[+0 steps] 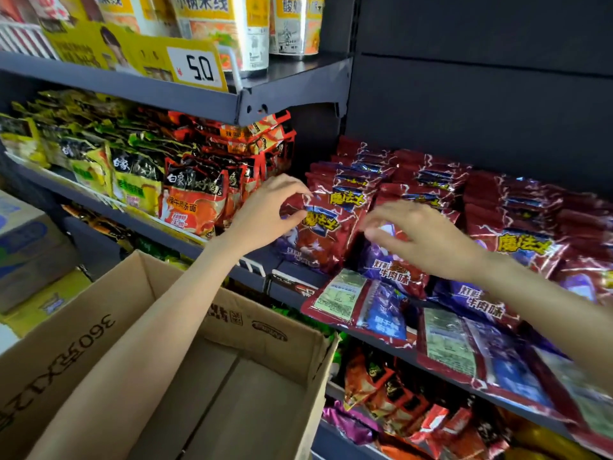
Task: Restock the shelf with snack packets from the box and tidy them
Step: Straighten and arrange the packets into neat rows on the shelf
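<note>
The red snack packet (318, 227) stands at the front of its row, centre of the frame, on the dark shelf (292, 272). The left hand (265, 214) pinches its top left corner, fingers curled on the foil. The right hand (421, 240) hovers just beside its right edge, fingers spread and loosely bent, holding nothing.

The cardboard box (265, 330), lower left, shows only bare bottom where the arm does not hide it, so I judge restocking nearly finished and tidying the work left. Behind, the red rows (431, 180) stand fairly orderly, but several flat packets (365, 303) lie label-side up and overhang the shelf lip toward lower right; they look ready to slide off.

Room is tight: noodle packs (195, 197) crowd the left, and the upper shelf (132, 88) hangs above them. Above the red rows there is open space.
</note>
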